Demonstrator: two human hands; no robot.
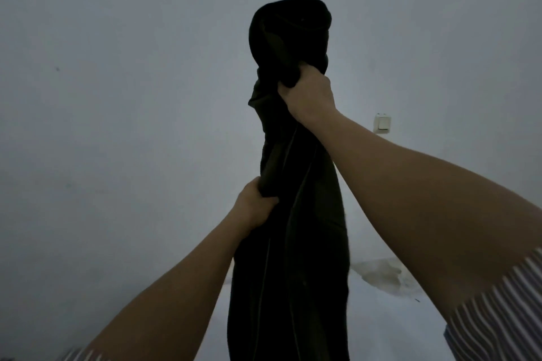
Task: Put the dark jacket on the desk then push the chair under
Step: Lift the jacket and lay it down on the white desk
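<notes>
So the dark jacket is up in the air, held out in front of a plain grey wall and hanging down in one long bunched column. Both hands are on it. The right hand is the higher one, fist closed tight around a wad of fabric near the top, with a rounded lump of the jacket (maybe the hood or collar, hard to say) poking up above the knuckles. The left hand is lower and on the jacket's left edge, fingers curled shut on a fold of cloth there. Bare forearms, striped sleeve ends showing at the bottom corners.

The lighting is really dim, so the jacket is pretty much a black silhouette; only a few seams show. Its lower end runs off the bottom of the frame. There's a white wall switch to the right, and a pale surface low down behind the jacket with something crumpled and light on it, can't tell what either is.
</notes>
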